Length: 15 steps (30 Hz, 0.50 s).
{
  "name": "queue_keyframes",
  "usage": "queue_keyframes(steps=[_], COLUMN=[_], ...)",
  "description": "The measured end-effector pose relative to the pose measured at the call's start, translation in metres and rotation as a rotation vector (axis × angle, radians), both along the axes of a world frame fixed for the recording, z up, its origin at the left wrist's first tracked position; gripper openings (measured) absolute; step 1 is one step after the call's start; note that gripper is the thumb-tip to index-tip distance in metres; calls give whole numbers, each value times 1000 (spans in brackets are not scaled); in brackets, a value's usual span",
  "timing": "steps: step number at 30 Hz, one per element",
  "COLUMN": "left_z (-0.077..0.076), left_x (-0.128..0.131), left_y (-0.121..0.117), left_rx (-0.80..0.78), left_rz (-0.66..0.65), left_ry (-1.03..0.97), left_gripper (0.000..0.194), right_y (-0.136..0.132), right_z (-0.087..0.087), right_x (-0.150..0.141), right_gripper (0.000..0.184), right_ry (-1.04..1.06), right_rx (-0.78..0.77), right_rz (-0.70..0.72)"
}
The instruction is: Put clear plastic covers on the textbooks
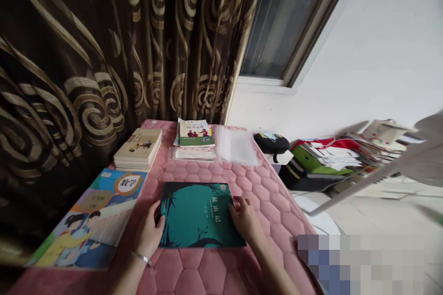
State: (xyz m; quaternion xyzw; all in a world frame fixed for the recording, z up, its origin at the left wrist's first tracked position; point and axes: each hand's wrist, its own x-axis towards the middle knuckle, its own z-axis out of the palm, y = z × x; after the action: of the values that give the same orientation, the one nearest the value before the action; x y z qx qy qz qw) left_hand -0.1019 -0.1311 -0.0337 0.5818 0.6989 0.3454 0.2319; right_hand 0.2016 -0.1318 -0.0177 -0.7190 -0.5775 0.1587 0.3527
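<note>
Head view: beyond the left hand (150, 226) and the right hand (247, 221), the background is largely filled by a dark patterned curtain (155, 41). Beneath both, a pink quilted surface (194, 267) is spread; its padding could be dented by uneven pressure, and a book on it tilted. Just left of the left hand, a blue mathematics textbook (93, 221) is laid; it could be nudged askew if that hand were swung outward. Between the hands, the teal book (194, 214) is laid flat; its cover could be creased if both sides were squeezed inward. Ahead of the left hand, a stack of books (138, 150) is placed; ahead of the right, translucent plastic sleeves (238, 145) are set near the edge, where, being presumably slippery, they could be slid off by a stray brush. Between these, a pile of booklets (195, 133) is seen. Both hands are held half open, fingers loosely curled at the teal book's opposite sides; whether it is gripped or merely touched cannot be told. Behind the left hand, a silver bracelet (142, 258) is worn, by which a cover could be scratched.
</note>
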Motion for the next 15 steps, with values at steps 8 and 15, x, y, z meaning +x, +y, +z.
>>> queue_keyframes(steps=[8, 15], left_z=[10, 25], left_x=[2, 12], left_y=[-2, -19], left_rx=[22, 114], left_rz=[-57, -366], left_ry=[66, 359], left_gripper=[38, 36], right_y=[-7, -12], right_z=[6, 4], right_x=[4, 7], right_gripper=[23, 33], right_ry=[-72, 32], right_rx=[-201, -144], right_rz=[-37, 40])
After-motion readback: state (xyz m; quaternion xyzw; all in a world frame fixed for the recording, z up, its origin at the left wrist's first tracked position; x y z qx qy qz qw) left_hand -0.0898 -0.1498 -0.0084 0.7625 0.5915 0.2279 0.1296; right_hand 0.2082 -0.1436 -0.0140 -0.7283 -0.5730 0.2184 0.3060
